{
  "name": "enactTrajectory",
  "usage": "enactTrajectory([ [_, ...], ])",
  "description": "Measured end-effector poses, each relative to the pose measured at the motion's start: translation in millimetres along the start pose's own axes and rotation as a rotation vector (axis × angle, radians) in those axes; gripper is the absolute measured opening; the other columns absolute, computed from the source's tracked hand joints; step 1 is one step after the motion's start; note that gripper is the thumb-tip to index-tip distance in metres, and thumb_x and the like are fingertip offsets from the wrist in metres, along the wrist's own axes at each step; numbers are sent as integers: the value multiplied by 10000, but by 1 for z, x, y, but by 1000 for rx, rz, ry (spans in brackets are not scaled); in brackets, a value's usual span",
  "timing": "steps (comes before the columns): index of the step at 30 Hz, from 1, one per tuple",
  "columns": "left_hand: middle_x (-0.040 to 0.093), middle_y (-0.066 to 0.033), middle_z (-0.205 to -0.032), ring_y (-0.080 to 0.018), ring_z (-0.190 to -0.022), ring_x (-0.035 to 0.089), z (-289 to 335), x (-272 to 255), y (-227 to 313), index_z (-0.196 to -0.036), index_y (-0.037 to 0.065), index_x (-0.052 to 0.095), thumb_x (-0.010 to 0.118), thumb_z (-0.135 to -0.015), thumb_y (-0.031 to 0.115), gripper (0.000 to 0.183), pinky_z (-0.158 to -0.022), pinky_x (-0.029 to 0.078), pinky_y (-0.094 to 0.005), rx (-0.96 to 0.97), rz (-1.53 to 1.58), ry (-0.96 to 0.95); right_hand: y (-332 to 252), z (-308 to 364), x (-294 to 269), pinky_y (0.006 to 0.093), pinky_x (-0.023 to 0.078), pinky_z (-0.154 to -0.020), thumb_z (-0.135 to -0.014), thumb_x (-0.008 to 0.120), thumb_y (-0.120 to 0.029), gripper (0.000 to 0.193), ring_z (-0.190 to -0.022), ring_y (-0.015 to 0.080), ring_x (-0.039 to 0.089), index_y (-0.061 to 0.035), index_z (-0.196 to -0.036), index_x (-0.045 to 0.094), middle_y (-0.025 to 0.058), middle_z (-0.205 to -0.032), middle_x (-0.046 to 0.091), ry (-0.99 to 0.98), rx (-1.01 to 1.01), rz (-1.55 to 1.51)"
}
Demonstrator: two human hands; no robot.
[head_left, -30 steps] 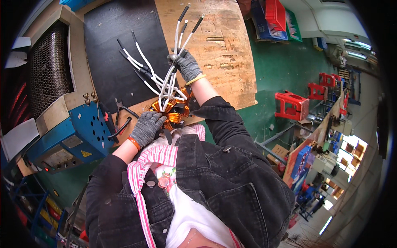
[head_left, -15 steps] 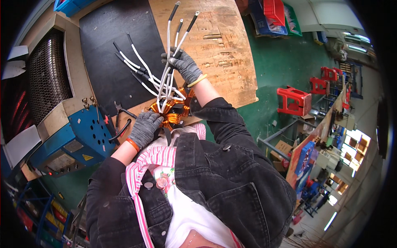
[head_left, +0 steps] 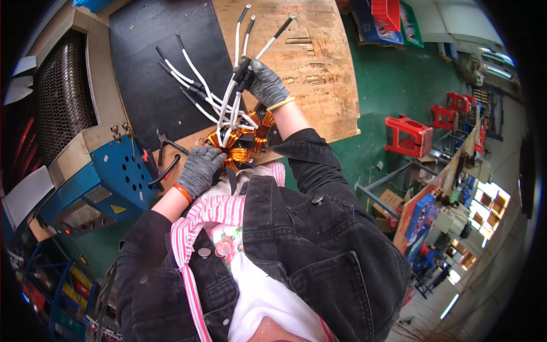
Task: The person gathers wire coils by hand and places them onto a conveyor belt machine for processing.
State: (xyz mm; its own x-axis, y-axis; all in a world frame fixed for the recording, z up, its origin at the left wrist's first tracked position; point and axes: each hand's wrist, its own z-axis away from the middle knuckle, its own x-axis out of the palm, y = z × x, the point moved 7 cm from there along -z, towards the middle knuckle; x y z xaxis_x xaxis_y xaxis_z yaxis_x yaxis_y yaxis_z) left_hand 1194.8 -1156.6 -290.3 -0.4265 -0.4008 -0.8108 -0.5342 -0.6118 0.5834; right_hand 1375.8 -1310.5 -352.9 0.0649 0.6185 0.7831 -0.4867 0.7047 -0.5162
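Note:
My left hand (head_left: 200, 169), in a grey knit glove, grips the near side of a copper-wound coil (head_left: 235, 156) close to my body. A second copper coil (head_left: 262, 126) sits just beyond it to the right. White cables (head_left: 230, 91) rise from the coils, with black sleeves and metal ring lugs at their ends. Higher up, my gloved right hand (head_left: 266, 84) is closed around several of these cables at dark sleeved sections; its fingertips are partly hidden. Their free ends fan out past it. Another group of white cables (head_left: 196, 71) leans left over a black mat (head_left: 154, 91).
The mat lies on a worn wooden table (head_left: 325, 74). At left stands a blue machine (head_left: 122, 171) with a mesh opening (head_left: 65, 85); black-handled pliers (head_left: 162, 142) lie beside it. Red stools (head_left: 408, 137) stand right, on a green floor. Bins (head_left: 386, 14) are at far right.
My right hand has moved slightly right and closed around the cables. One cable's end has swung right, away from the other two. My left hand remains on the coil.

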Motion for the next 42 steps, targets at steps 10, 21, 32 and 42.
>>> enactTrajectory([
  [10, 569, -96, -1016, -258, -972, 513, 1, 1, 0, -1016, 67, 596, 602, -708, 155, 320, -862, 372, -390, 3, -20, 8, -3, 6, 2, 315, 497, -779, -815, 596, -109, 241, -856, 212, 613, -15, -1031, 545, 133, -965, 623, 42, -99, 215],
  [21, 564, -99, -1020, -262, -978, 505, 1, -2, -2, -1014, 65, 595, 602, -706, 151, 320, -856, 370, -385, 5, -11, 0, -9, 8, 4, 300, 502, -750, -793, 620, -77, 183, -815, 214, 616, -27, -955, 551, 117, -892, 634, 105, -125, 302],
  [32, 566, -87, -907, -254, -873, 533, 8, -5, -14, -920, 69, 591, 584, -675, 177, 268, -769, 415, -377, 33, -32, 126, 0, -8, -12, 235, 491, -583, -806, 613, -183, 312, -692, 122, 576, -29, -1064, 526, 49, -818, 607, 38, -102, 427],
  [42, 573, -61, -927, -247, -916, 524, 13, -12, -18, -961, 104, 611, 602, -695, 210, 287, -780, 400, -368, -67, -59, 116, 9, -17, -20, 281, 507, -617, -839, 572, -114, 266, -699, 160, 581, -19, -1083, 526, 97, -837, 608, 169, -46, 367],
])
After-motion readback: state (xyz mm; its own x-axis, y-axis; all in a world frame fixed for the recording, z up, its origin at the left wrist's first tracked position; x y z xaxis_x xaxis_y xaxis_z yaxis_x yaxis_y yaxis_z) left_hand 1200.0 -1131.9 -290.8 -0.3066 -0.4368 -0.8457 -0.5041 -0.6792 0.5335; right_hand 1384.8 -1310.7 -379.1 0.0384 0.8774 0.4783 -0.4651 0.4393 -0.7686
